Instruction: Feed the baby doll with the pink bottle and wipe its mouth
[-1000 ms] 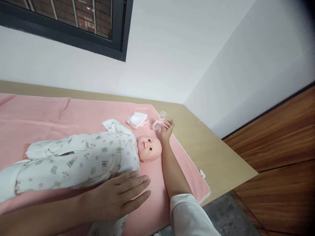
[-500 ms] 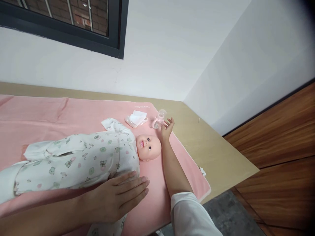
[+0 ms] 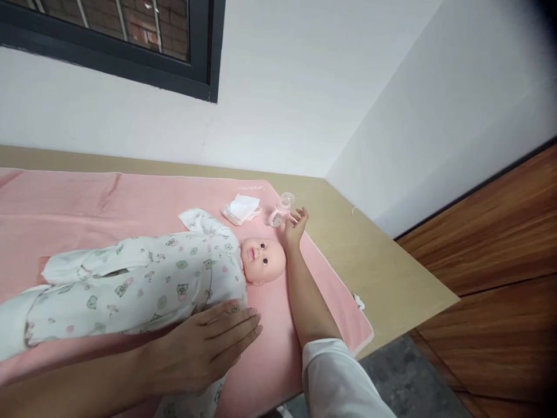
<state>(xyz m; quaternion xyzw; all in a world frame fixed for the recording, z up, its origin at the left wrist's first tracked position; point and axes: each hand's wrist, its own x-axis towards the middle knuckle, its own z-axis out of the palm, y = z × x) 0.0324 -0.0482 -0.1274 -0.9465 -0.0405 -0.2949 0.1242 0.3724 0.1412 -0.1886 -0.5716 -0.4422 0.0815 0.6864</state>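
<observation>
Pink-handled bottle (image 3: pixel 277 219) sits just past the head of our doll (image 3: pixel 174 273), near our right hand (image 3: pixel 295 230), whose grip we cannot tell; our left hand (image 3: pixel 195 351) lies open by the doll's near shoulder, probably steadying it.

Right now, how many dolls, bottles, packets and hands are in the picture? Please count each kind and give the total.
Doll: 1
Bottle: 1
Packet: 1
Hands: 2 (left hand, right hand)
Total: 5
</observation>
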